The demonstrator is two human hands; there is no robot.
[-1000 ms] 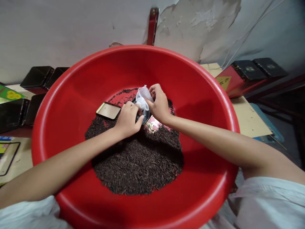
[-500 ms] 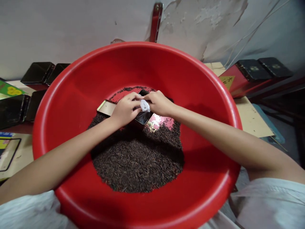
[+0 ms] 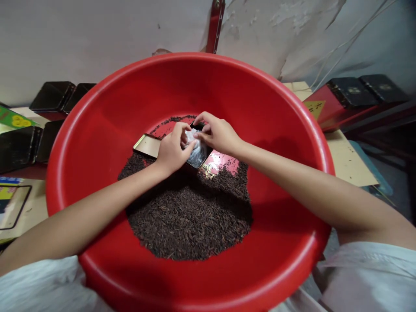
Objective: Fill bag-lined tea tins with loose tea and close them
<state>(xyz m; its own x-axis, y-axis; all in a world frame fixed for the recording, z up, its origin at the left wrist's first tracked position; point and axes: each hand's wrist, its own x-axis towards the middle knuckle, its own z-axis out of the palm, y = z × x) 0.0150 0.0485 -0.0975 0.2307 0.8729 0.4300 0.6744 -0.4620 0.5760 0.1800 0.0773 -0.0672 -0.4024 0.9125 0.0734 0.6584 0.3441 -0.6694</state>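
A clear plastic bag (image 3: 196, 155) fills the mouth of an open tin (image 3: 208, 152), which stands in the big red basin (image 3: 195, 82). My left hand (image 3: 174, 147) curls around the bag's gathered top from the left, its fingers closed on the plastic. From the right, my right hand (image 3: 218, 133) pinches the same bunched plastic between thumb and fingers. A tin lid (image 3: 147, 145) lies inner side up just left of my left hand. Dark loose tea leaves (image 3: 191, 221) are heaped below the tin, and the tin's lower part is hidden.
Several black-lidded tins (image 3: 52, 96) stand on boards at the left, beside a green box (image 3: 16, 119). More red tins (image 3: 328, 102) with black lids stand at the right on a pale board (image 3: 352, 160). A peeling wall (image 3: 107, 30) rises behind the basin.
The twisted plastic top has loosened and spread out across the tin's mouth. My hands have shifted slightly around it, with the right one lifted at the fingers.
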